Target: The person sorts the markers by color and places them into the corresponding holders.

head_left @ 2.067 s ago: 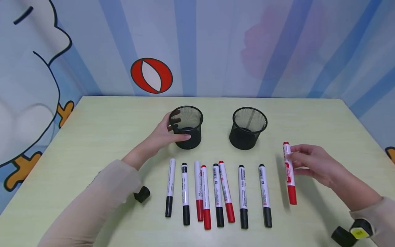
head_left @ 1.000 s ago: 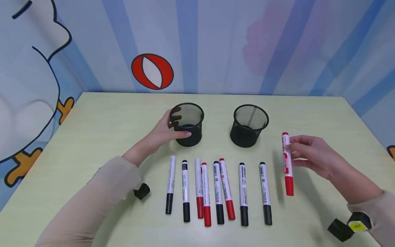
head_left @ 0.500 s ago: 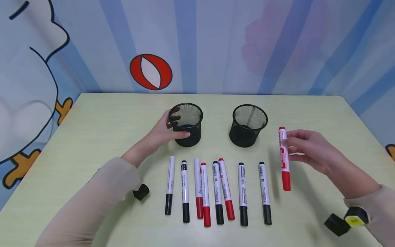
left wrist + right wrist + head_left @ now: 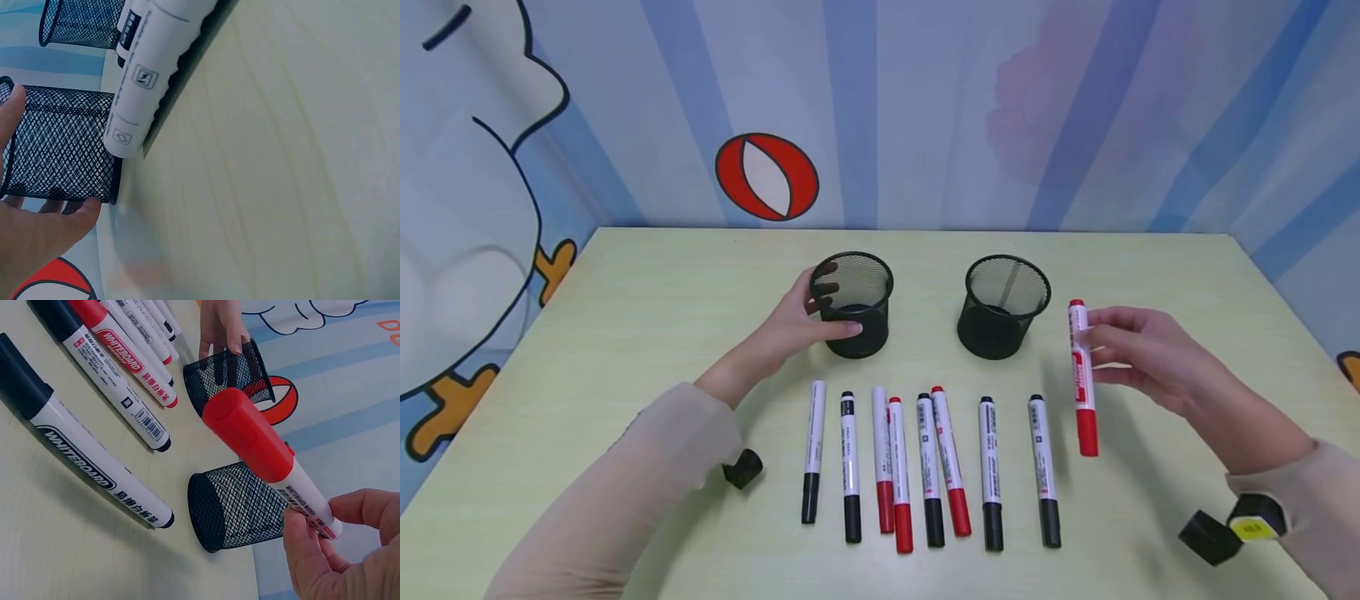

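Observation:
My left hand (image 4: 793, 321) grips the left black mesh pen holder (image 4: 861, 333), thumb in front and fingers behind its side. Between the thumb and fingers of my right hand (image 4: 1142, 354) is a red whiteboard marker (image 4: 1082, 379), held above the table with its red cap downward. To the left of that marker stands the right mesh pen holder (image 4: 996, 329), with no pen in it. Several black and red whiteboard markers lie in a row in front of the holders, among them a black marker (image 4: 1045, 471) nearest my right hand. The right wrist view shows the held marker (image 4: 306, 494) close up.
The pale wooden table (image 4: 700, 275) ends at a patterned blue wall (image 4: 917, 117) behind the holders. A black wrist device (image 4: 743, 469) sits by the left sleeve, another (image 4: 1232, 529) by the right sleeve.
My right hand has lifted the red marker and carried it a little left and farther back, toward the right pen holder. The left hand keeps its grip in the same place.

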A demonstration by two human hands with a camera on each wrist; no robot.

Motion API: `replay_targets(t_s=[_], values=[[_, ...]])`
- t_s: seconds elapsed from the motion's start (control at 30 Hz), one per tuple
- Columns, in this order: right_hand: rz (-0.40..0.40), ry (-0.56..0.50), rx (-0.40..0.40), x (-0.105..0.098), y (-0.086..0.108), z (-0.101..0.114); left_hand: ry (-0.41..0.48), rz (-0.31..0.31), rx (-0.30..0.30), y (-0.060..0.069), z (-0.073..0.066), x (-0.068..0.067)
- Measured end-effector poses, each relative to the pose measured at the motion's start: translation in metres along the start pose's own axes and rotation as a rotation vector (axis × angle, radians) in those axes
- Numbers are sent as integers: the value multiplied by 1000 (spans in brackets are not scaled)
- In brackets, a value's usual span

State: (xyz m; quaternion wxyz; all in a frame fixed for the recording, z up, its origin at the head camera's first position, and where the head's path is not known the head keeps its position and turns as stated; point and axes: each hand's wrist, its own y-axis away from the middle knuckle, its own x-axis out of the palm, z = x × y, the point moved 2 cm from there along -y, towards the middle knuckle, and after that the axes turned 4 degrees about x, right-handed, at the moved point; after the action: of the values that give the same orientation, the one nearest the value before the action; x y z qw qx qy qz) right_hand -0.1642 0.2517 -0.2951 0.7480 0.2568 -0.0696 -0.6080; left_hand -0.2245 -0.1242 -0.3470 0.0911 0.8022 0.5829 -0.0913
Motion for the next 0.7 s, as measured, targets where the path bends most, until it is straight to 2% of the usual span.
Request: replay_targets(t_s=[0.7], values=[[6, -4, -11, 10, -3, 14, -3, 1, -2, 0, 1, -1]])
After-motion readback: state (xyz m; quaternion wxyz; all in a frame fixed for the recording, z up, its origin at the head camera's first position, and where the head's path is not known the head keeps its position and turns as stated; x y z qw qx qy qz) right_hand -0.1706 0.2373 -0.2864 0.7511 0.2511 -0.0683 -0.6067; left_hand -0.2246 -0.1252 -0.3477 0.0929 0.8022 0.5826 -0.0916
